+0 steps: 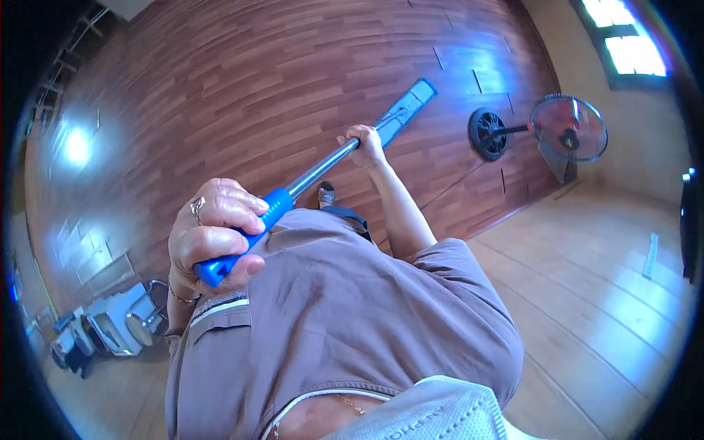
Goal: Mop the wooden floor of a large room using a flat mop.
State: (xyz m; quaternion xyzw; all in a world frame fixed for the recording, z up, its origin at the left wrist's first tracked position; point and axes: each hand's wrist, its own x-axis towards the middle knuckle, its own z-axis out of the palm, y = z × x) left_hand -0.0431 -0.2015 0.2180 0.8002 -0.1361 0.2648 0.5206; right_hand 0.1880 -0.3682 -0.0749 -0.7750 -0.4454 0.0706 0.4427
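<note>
I hold a flat mop with a silver pole (323, 166) and a blue grip (249, 236). My left hand (209, 235), wearing a ring, is closed around the blue grip at the pole's top end, close to my chest. My right hand (364, 144) grips the metal pole farther down. The blue-grey flat mop head (405, 110) lies on the shiny reddish wooden floor (257, 81) ahead of me. One of my shoes (326, 194) shows under the pole.
A standing fan (565, 130) with a round black base (485, 133) stands to the right on the floor. Light wood panelling (609, 257) runs along the right. White boxy items and a metal-framed object (117, 323) sit at the lower left. A bright window (623, 37) is top right.
</note>
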